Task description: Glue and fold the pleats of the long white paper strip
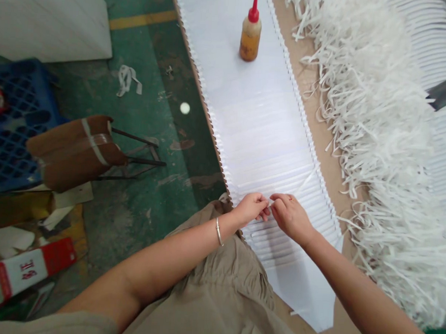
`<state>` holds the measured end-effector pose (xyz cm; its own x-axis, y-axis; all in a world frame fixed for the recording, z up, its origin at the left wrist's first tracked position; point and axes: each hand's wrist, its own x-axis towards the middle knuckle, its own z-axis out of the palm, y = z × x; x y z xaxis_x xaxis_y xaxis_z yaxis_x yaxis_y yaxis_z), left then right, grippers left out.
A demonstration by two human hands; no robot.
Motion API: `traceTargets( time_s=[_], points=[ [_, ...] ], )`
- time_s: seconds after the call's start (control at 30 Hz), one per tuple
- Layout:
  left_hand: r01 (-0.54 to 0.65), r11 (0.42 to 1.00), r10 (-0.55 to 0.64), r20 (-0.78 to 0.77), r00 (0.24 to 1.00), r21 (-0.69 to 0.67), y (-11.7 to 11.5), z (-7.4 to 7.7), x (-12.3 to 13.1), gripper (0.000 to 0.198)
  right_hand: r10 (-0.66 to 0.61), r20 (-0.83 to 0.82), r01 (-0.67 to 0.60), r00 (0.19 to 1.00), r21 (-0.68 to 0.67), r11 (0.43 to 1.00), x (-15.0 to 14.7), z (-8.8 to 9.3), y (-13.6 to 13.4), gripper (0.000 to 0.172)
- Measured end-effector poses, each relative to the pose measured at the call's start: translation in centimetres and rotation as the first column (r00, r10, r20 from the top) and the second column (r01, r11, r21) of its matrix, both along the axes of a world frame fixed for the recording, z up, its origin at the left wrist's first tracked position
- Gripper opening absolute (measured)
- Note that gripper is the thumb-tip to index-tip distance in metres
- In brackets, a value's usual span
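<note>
A long row of overlapping white paper sheets point(261, 129) lies fanned out along a brown table point(327, 147). My left hand point(251, 207) and my right hand point(289, 214) meet at the near end of the row, fingers pinched together on a thin white strip point(303, 183) that runs up to the right from my right fingers. A metal bangle sits on my left wrist. A glue bottle point(250, 33) with a red nozzle stands upright on the sheets farther away.
A big heap of peeled white strips point(379, 144) covers the table's right side, with more stacked sheets point(435, 53) beyond. Left of the table on the green floor stand a taped brown stool point(76, 148), a blue crate point(14, 118) and cardboard boxes point(22, 271).
</note>
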<state>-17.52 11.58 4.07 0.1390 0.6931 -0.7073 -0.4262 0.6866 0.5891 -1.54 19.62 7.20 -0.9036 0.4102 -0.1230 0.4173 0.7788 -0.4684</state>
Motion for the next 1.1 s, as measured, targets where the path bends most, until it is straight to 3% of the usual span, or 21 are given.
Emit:
traceTargets(
  time_s=[0.1,0.2,0.27,0.3,0.43,0.57,0.77,0.93,1.1],
  points=[
    [0.106,0.992,-0.097,-0.117,0.988,0.073,-0.8,0.2,-1.3,0.017,-0.104,-0.063,0.085,0.993,-0.253,0.964,-0.6,0.0,-1.0,0.017],
    [0.261,0.932,-0.158,-0.365,0.918,0.252,-1.4,1.2,-2.8,0.014,-0.26,-0.024,0.2,0.965,-0.572,0.796,-1.0,0.2,-0.5,0.035],
    [0.326,0.894,-0.145,-0.49,0.86,0.308,-1.7,2.0,-3.6,0.011,-0.272,0.071,0.246,0.96,-0.677,0.694,-1.5,0.2,0.1,0.031],
    [0.338,0.89,-0.144,-0.513,0.846,0.307,-1.7,2.3,-3.9,0.011,-0.255,0.109,0.257,0.961,-0.691,0.675,-1.8,0.1,0.3,0.028],
    [0.311,0.914,-0.154,-0.488,0.859,0.259,-1.8,2.3,-4.6,0.01,-0.234,0.154,0.276,0.96,-0.654,0.704,-3.0,-0.6,0.5,0.03],
    [0.279,0.939,-0.141,-0.514,0.846,0.202,-2.1,0.6,-5.6,0.008,-0.24,0.16,0.286,0.958,-0.636,0.717,-3.1,-1.1,2.0,0.032],
    [0.166,0.98,-0.05,-0.673,0.738,0.109,-2.5,-2.1,-9.3,0.01,-0.39,0.214,0.444,0.896,-0.401,0.801,1.9,-2.2,10.4,0.039],
    [0.084,0.994,-0.001,-0.759,0.651,0.07,-2.0,-3.8,-10.0,0.011,-0.56,0.205,0.596,0.803,-0.285,0.75,5.2,-3.6,16.4,0.05],
    [0.009,1.0,0.009,-0.802,0.597,0.018,-1.4,-4.8,-9.3,0.012,-0.67,0.172,0.688,0.722,-0.284,0.668,5.0,-4.6,18.1,0.045]
  ],
)
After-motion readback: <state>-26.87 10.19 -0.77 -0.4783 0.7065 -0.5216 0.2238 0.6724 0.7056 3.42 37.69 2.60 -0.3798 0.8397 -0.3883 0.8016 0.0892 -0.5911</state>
